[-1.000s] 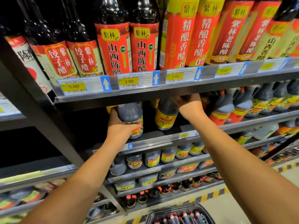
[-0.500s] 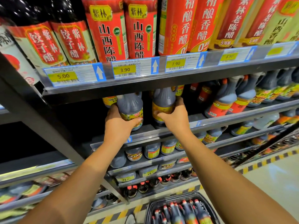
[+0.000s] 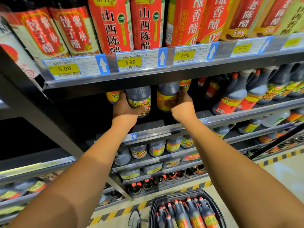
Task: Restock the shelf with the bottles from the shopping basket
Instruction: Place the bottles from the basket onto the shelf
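two bottles (image 3: 139, 100) side by side on shelf (image 3: 181, 127), basket (image 3: 186, 211) below

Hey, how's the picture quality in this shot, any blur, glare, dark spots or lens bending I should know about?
Head view: the wide lens bows the grey metal shelf edge and fans the red-labelled vinegar bottles outward; the far-left and far-right edges smear with blur; the 3.90 yellow price tag reads sharp; the recess left of the left hand is nearly black; soft glare whitens the pale floor.

shelf (image 3: 164, 74): grey matt metal | bottles (image 3: 139, 99): glossy dark plastic, shiny labels | basket (image 3: 153, 209): black plastic
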Demonstrator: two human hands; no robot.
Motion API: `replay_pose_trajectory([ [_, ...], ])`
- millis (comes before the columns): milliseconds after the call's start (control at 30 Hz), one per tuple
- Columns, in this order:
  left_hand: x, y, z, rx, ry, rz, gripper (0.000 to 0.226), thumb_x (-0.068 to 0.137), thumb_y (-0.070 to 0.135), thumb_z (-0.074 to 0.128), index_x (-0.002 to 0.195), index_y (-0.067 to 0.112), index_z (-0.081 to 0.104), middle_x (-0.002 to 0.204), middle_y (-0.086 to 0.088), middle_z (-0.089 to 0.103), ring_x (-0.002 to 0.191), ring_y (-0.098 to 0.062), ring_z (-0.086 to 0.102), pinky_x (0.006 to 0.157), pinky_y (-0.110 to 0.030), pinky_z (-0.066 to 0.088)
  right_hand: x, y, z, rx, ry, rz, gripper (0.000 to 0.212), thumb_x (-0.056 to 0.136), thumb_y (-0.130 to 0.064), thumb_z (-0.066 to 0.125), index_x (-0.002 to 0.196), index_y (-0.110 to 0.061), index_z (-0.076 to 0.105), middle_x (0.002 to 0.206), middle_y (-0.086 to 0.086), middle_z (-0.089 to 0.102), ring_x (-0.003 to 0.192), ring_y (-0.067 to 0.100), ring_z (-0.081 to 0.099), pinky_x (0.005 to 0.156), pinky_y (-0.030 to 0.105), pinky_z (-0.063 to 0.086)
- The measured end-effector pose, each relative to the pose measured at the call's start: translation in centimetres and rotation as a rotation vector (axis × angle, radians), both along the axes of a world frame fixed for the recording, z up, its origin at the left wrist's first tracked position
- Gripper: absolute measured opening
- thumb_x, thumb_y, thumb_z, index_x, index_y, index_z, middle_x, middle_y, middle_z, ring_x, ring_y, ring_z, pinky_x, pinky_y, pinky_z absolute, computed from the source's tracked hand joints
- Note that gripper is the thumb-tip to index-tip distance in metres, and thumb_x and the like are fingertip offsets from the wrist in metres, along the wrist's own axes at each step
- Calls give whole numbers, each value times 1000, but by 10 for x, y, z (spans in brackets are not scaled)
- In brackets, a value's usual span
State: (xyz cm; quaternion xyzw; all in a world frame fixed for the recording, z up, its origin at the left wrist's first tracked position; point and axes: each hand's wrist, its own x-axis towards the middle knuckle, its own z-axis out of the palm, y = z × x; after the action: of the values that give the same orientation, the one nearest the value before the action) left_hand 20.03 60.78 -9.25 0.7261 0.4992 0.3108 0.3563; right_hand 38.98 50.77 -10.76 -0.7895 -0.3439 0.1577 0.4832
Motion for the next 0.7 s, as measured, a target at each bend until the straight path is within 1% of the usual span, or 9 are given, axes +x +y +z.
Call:
replay_pose_trajectory([
  [100, 6, 2, -1, 14, -14, -5, 83, 74, 31, 95, 143, 12, 53, 143, -8, 65, 130, -33, 62, 105, -42, 53, -1, 5, -3, 26, -11, -13, 52, 87, -16, 79, 134, -28, 59, 122, -6, 71, 103, 10, 67, 81, 18, 51],
  [200, 9, 5, -3, 16, -23, -8, 82, 75, 32, 95, 143, 13, 52, 144, -8, 65, 131, -33, 62, 107, -46, 53, -1, 8, -3, 36, -27, -13, 50, 89, -21, 79, 134, -27, 59, 121, -6, 70, 98, 7, 63, 80, 20, 48],
  [267, 11, 7, -5, 20, -27, -24, 81, 77, 30, 94, 145, 13, 52, 144, -8, 64, 132, -33, 61, 108, -43, 52, -1, 9, -2, 37, -39, -10, 49, 89, -23, 80, 133, -27, 59, 119, -7, 70, 98, 7, 64, 79, 20, 48],
  [333, 12, 9, -6, 23, -33, -41, 82, 79, 29, 93, 147, 13, 51, 145, -9, 63, 133, -33, 60, 106, -37, 49, 1, 9, -3, 35, -40, -12, 49, 89, -23, 80, 133, -27, 60, 117, -8, 70, 97, 8, 65, 77, 18, 47],
  [400, 13, 10, -7, 24, -28, -45, 83, 79, 30, 92, 148, 13, 50, 146, -8, 63, 134, -33, 60, 104, -35, 48, 1, 9, -4, 41, -28, -2, 48, 89, -23, 80, 133, -26, 60, 112, -12, 67, 91, 3, 62, 73, 12, 45],
  [500, 13, 10, -8, 24, -33, -49, 84, 79, 30, 92, 150, 14, 49, 147, -8, 62, 136, -33, 59, 110, -41, 50, 0, 8, -4, 57, -15, -12, 48, 89, -25, 80, 133, -24, 60, 111, -13, 65, 91, 3, 60, 74, 14, 45],
  [533, 13, 10, -8, 27, -32, -51, 85, 80, 29, 92, 151, 14, 48, 148, -8, 61, 137, -33, 58, 111, -43, 49, 0, 9, -4, 53, -13, -16, 48, 89, -24, 80, 133, -24, 61, 111, -12, 66, 92, 4, 61, 73, 12, 46],
  [600, 13, 9, -7, 39, -22, -56, 85, 81, 28, 91, 152, 13, 47, 150, -9, 60, 138, -33, 57, 112, -42, 48, 1, 10, -5, 45, -6, -18, 49, 89, -21, 80, 134, -24, 61, 110, -14, 64, 92, 2, 59, 66, 2, 42],
  [700, 12, 9, -6, 39, -4, -63, 84, 81, 27, 91, 152, 14, 47, 150, -8, 60, 138, -34, 57, 111, -41, 48, 2, 12, -4, 4, -18, -28, 51, 89, -16, 79, 136, -25, 59, 119, -8, 68, 94, 4, 59, 63, 1, 38],
])
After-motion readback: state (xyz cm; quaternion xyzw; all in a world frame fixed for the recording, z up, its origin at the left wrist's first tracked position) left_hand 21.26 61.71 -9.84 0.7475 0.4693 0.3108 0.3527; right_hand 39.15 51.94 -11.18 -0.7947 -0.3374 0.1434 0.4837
